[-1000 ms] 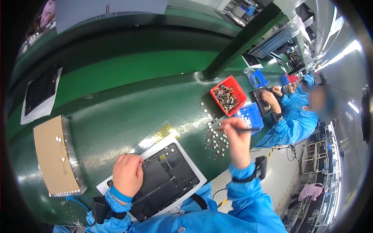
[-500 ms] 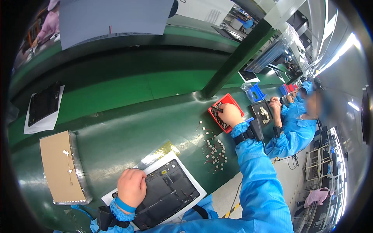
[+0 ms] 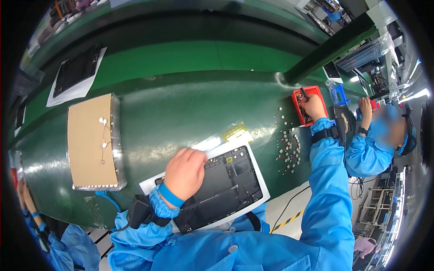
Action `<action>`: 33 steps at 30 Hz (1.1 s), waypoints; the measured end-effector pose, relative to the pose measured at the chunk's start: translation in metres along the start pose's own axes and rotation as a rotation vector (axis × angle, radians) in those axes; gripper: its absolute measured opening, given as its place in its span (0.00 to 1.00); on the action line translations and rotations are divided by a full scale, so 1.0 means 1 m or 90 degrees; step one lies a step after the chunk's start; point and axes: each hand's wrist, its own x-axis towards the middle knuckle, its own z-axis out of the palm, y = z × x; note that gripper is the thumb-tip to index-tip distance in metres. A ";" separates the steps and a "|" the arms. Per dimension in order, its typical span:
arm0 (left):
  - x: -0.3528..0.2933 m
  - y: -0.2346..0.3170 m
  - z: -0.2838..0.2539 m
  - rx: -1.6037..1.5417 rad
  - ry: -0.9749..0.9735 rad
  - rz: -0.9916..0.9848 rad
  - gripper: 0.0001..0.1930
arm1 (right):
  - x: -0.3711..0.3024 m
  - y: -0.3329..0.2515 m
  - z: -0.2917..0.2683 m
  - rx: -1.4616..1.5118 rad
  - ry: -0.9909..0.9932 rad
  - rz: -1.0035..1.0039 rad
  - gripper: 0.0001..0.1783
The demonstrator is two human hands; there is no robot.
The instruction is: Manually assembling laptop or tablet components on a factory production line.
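Closest in, rest the left hand (image 3: 186,171), fingers curled, on the left part of a black panel (image 3: 230,187) lying on white paper (image 3: 148,187) on the green desk (image 3: 172,108); cannot tell whether gripping anything with it. To the left, see brown cardboard (image 3: 88,149) bearing white pieces (image 3: 105,145) on thin wires. Rightward, note a scattered cluster of wired white discs (image 3: 289,147). Beside these, reach into a red bin (image 3: 314,90) of small parts (image 3: 307,119) with the right hand (image 3: 315,108), closed around 1 dark stick-like tool (image 3: 304,93). Farther off, find another dark panel (image 3: 77,70).
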 end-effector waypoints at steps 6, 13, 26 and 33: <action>0.000 -0.003 0.002 -0.003 0.010 0.017 0.06 | -0.004 -0.005 -0.006 -0.038 0.079 -0.028 0.17; 0.000 -0.001 0.002 0.003 0.000 0.024 0.06 | -0.022 0.024 -0.049 0.191 0.297 -0.085 0.11; 0.000 0.001 0.001 0.002 0.013 0.015 0.07 | -0.171 -0.132 0.037 0.486 -0.240 -0.075 0.07; 0.000 0.000 0.000 0.003 0.011 0.012 0.07 | -0.173 -0.138 0.034 0.440 -0.214 -0.104 0.08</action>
